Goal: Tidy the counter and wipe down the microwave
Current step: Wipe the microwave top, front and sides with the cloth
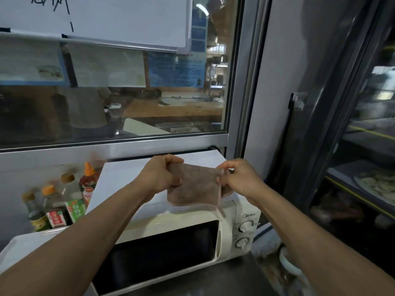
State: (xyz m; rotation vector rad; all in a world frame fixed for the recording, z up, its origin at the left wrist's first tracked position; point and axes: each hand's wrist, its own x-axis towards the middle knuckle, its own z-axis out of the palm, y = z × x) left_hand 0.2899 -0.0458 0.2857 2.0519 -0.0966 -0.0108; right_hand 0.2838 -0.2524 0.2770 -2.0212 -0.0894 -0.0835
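Hands hold a brownish cloth (pixel 193 184) stretched in the air above the top of the white microwave (pixel 175 238): the left hand (pixel 159 177) pinches its left edge with curled fingers, and the right hand (pixel 242 178) pinches its right edge, a thin strip of cloth dangling below. The microwave stands on the steel desk (pixel 230 278) with its dark door closed and two knobs (pixel 245 233) on its right panel, and sauce bottles (pixel 64 201) cluster just beside its left side, toward the desk's back edge below the window.
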